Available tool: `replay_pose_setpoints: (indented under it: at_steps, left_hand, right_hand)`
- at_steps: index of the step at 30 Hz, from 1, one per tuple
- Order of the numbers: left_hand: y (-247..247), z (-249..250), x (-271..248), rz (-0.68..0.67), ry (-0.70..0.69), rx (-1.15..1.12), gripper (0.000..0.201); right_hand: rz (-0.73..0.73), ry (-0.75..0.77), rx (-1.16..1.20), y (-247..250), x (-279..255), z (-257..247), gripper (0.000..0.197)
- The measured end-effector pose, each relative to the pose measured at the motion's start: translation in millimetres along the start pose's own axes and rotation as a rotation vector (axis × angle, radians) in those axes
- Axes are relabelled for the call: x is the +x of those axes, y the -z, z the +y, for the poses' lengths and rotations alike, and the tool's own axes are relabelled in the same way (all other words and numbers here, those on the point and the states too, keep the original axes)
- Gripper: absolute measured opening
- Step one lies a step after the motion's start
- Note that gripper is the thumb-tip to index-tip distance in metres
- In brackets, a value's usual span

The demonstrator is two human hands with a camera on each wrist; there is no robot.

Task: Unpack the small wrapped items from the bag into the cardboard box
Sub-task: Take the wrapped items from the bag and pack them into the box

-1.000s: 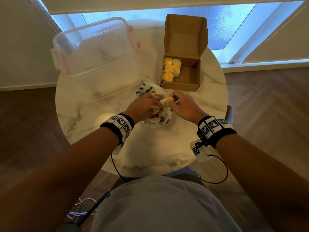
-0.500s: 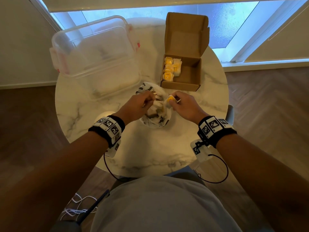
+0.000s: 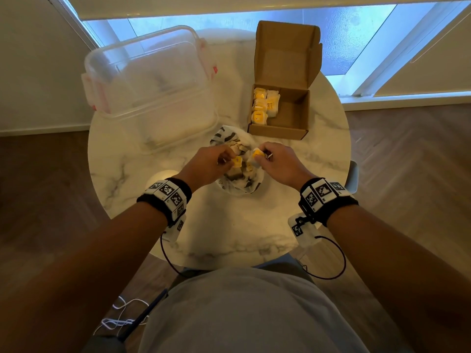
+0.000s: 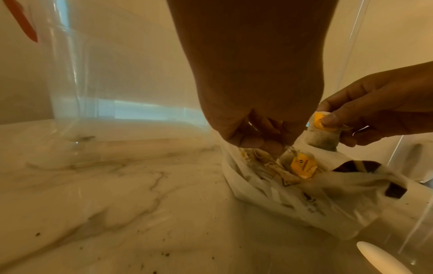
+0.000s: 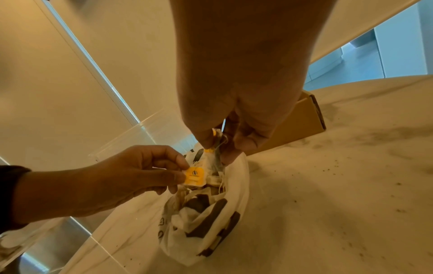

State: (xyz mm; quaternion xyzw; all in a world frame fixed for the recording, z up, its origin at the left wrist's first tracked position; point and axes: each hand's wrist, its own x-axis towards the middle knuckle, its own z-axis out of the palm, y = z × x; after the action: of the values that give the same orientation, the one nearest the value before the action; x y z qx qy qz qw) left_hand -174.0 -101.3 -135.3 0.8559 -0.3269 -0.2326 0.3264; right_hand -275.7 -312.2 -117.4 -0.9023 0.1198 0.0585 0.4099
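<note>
A white plastic bag [image 3: 242, 186] with dark print lies open on the round marble table [image 3: 229, 230], several small wrapped items inside. My left hand [image 3: 211, 163] pinches one yellow-labelled wrapped item [image 3: 237, 162] just above the bag's mouth; the same item [image 5: 195, 176] shows in the right wrist view. My right hand [image 3: 276, 161] pinches another wrapped item [image 3: 256, 155] beside it, also seen as the item [image 4: 322, 129] from the left wrist. Behind stands the open cardboard box [image 3: 293, 115], several wrapped items [image 3: 263, 105] stacked along its left side.
A large clear plastic container [image 3: 153, 87] with red clips stands at the table's back left, close to my left hand. Bare marble lies in front of the bag. The box's lid [image 3: 286, 52] stands upright at the back.
My left hand has drawn back out of the bag, lifting a yellow-labelled item. The right hand keeps its item and has risen slightly.
</note>
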Motion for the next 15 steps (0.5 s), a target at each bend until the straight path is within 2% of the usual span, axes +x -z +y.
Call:
replay_pose_setpoints:
  at_steps: [5, 8, 12, 15]
  left_hand:
    - [3.3, -3.0, -1.0, 0.074, -0.041, 0.034, 0.019]
    - [6.0, -7.1, -1.1, 0.072, -0.067, 0.1, 0.019]
    - [7.3, -8.2, 2.9, 0.04, -0.025, 0.188, 0.021]
    - [6.5, -2.5, 3.2, 0.095, -0.02, 0.278, 0.02]
  right_hand:
    - [0.01, 0.006, 0.009, 0.6, -1.7, 1.0, 0.015]
    - [0.012, 0.006, 0.01, 0.7, -0.7, 0.6, 0.013]
    - [0.014, -0.001, 0.031, -0.3, 0.7, 0.5, 0.014]
    - [0.008, 0.002, 0.051, -1.3, 0.2, -2.3, 0.012]
